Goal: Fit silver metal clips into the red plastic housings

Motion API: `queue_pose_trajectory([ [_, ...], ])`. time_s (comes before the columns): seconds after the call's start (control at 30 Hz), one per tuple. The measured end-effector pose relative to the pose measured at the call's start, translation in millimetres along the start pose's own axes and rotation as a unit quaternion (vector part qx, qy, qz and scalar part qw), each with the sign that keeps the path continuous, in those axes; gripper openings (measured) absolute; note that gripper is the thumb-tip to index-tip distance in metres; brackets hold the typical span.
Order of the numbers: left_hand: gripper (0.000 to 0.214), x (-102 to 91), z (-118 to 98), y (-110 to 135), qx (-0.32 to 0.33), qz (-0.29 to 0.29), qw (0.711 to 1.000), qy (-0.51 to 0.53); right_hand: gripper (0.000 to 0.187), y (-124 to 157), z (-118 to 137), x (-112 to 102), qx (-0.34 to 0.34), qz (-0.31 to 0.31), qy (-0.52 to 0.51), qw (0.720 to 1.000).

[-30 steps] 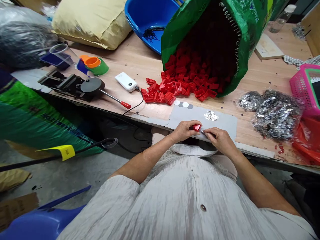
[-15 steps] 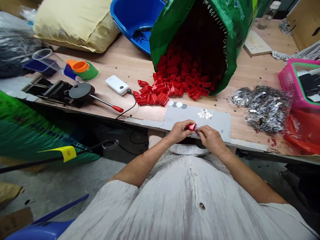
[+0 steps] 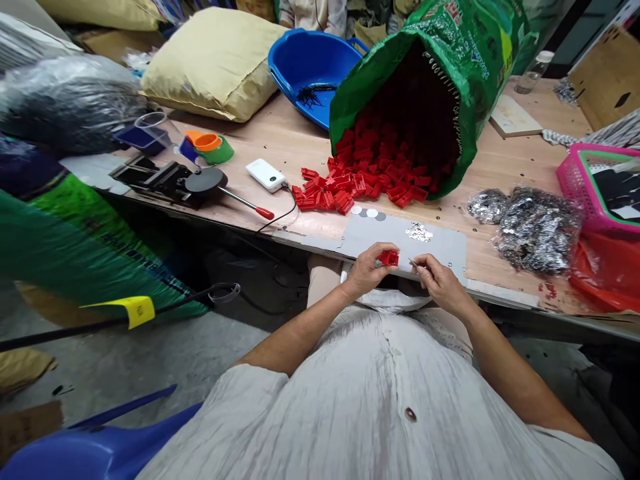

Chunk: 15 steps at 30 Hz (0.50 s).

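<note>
Between the thumb and fingers of my left hand (image 3: 369, 270) is a small red plastic part (image 3: 389, 258), its hollow side partly showing. My right hand (image 3: 440, 280) pinches a thin, small metal piece (image 3: 413, 263), too small to name, a short gap to the right of the red part. Both hands are over the front edge of a grey mat (image 3: 380, 240). On that mat lies a little heap of flat silvery pieces (image 3: 419, 232). Behind it, many like red parts (image 3: 345, 187) spill from a green sack (image 3: 467, 87).
At left stands a black lever tool (image 3: 205, 180) with a red-tipped handle, beside a white power bank (image 3: 265, 175). A blue basin (image 3: 320, 60) is behind. Bags of metal pieces (image 3: 537, 227) and a pink basket (image 3: 575, 180) sit at right. Someone's torso (image 3: 320, 13) shows beyond the table.
My right hand has drawn away to the right from the red part, with the thin metal piece in its fingers. The red part has turned in my left hand. The camera view has shifted.
</note>
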<state>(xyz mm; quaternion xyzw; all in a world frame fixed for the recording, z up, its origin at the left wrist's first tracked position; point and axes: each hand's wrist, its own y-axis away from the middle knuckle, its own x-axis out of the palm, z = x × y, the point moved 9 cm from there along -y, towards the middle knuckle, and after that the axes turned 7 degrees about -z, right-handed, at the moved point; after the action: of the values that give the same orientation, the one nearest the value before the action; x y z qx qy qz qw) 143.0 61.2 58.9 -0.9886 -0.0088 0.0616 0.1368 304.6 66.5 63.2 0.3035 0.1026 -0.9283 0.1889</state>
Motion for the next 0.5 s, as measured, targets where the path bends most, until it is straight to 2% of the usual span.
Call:
queue_pose_trajectory([
  [0.1,0.029,-0.2,-1.4,5.8,-0.055,-0.032,0.993,0.099,0.032,3.4,10.1,6.6,0.008,0.018,-0.053,0.998],
  [0.17,0.027,-0.6,1.9,10.1,-0.113,-0.061,0.974,0.184,0.036,3.7,18.3,8.7,0.002,0.025,-0.063,0.998],
  [0.27,0.028,1.9,8.0,17.5,-0.206,-0.098,0.918,0.324,0.041,2.9,28.8,8.6,-0.011,0.026,-0.053,0.998],
  [0.33,0.030,9.9,10.2,22.9,-0.266,-0.089,0.871,0.403,0.045,2.3,35.3,8.6,-0.025,0.027,-0.045,0.998],
  [0.4,0.030,17.8,10.2,27.8,-0.309,-0.076,0.833,0.453,0.047,2.0,41.0,9.6,-0.039,0.029,-0.036,0.998],
  [0.5,0.019,23.4,11.5,33.7,-0.347,-0.088,0.797,0.487,0.045,1.5,46.3,11.3,-0.053,0.030,-0.027,0.998],
])
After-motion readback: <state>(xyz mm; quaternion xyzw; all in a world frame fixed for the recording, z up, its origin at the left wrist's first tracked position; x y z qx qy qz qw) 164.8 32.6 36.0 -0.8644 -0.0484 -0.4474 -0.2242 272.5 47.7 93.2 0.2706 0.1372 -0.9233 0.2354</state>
